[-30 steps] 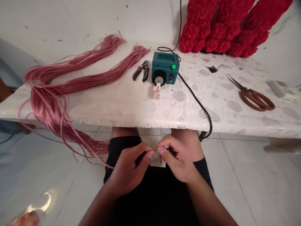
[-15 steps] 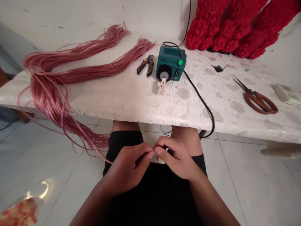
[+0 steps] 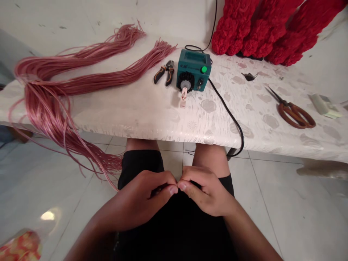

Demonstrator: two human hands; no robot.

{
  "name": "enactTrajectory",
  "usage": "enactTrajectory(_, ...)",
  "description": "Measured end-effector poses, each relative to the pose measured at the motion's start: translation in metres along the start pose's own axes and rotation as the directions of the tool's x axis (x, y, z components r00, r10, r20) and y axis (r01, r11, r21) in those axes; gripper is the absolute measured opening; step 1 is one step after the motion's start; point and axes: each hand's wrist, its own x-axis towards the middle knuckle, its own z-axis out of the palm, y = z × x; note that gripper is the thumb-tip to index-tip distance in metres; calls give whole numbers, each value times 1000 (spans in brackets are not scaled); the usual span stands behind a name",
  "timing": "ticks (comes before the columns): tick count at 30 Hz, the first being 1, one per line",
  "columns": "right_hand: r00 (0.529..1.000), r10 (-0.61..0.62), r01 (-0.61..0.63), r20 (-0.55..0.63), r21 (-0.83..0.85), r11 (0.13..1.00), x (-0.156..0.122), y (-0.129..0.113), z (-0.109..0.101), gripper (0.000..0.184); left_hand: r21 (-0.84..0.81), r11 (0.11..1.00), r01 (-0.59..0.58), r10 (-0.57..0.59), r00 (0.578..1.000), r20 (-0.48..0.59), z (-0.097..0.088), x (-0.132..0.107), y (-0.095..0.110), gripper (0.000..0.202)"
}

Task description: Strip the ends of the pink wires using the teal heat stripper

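Above my lap, my left hand (image 3: 152,195) and my right hand (image 3: 203,190) meet fingertip to fingertip, both closed in a pinch. From a large bundle of pink cords (image 3: 89,81) on the table's left, a single pink cord (image 3: 106,175) runs down and passes behind my left hand, which appears to hold it. Whatever sits between the right thumb and forefinger is too small or hidden to make out. Beyond the hands stands a teal motor box (image 3: 193,72) with a green button and a pale clip (image 3: 183,96) on its front spindle.
Black-and-orange pliers (image 3: 164,73) lie left of the box. Large scissors (image 3: 295,112) with brown handles rest at the right, near a pale block (image 3: 324,105). Red flower columns (image 3: 250,32) stand behind. A black cable (image 3: 228,112) loops over the front edge of the table (image 3: 136,123).
Both hands have come slightly lower and closer to my body, still pinched together. The view has shifted a little, so the table things appear further left and higher.
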Motion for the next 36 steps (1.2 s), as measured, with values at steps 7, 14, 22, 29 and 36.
enactTrajectory(7,1000,-5,6,-19,31,1000,-3,2,-1,24,-124,991,53,-35,988,148,-2,3,4,30)
enactTrajectory(14,999,2,-1,-32,29,1000,-4,2,-1,25,-220,964,152,-102,969,225,-3,6,4,27)
enactTrajectory(22,999,-8,9,-40,22,1000,-5,2,-4,26,-185,966,179,-133,962,239,-4,6,11,26)
enactTrajectory(29,999,17,-16,-36,29,999,-3,2,-4,29,-41,995,95,-89,988,123,-6,8,12,29)
enactTrajectory(36,995,-5,13,-100,80,997,0,-2,-6,28,24,1000,-20,20,1000,3,-3,11,13,32)
